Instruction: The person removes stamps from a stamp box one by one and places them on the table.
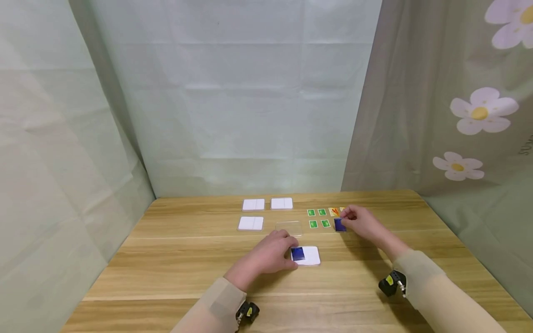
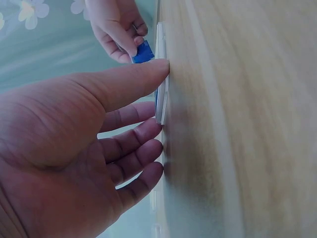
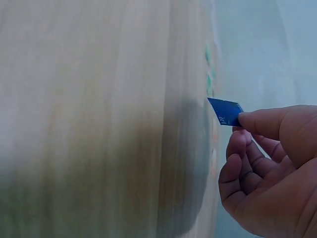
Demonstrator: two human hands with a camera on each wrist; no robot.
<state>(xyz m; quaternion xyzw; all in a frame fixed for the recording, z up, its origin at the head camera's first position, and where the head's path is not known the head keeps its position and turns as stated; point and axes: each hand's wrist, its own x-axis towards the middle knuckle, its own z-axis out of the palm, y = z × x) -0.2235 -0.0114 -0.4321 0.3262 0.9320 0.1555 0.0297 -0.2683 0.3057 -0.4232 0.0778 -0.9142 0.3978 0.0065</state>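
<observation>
My left hand [image 1: 272, 253] holds a white rectangular plate [image 1: 311, 255] at its left end, thumb on the near edge and fingers at the far edge. On the left half of this plate lies a dark blue square card [image 1: 297, 253]. From the left wrist, the plate [image 2: 161, 106] is seen edge-on, close against the tabletop. Between thumb and fingertips, my right hand [image 1: 361, 223] pinches another blue square card [image 1: 339, 225]. That card [image 3: 226, 111] is tilted above the table in the right wrist view, with small pale print by one edge.
Several small green picture cards [image 1: 313, 224] lie left of the right hand, with orange-patterned ones [image 1: 334, 212] behind it. White plates stand farther back, such as one at the left [image 1: 251, 223]. A clear plastic cover [image 1: 293, 226] lies beyond the left hand. Curtains surround the wooden table [image 1: 175, 259].
</observation>
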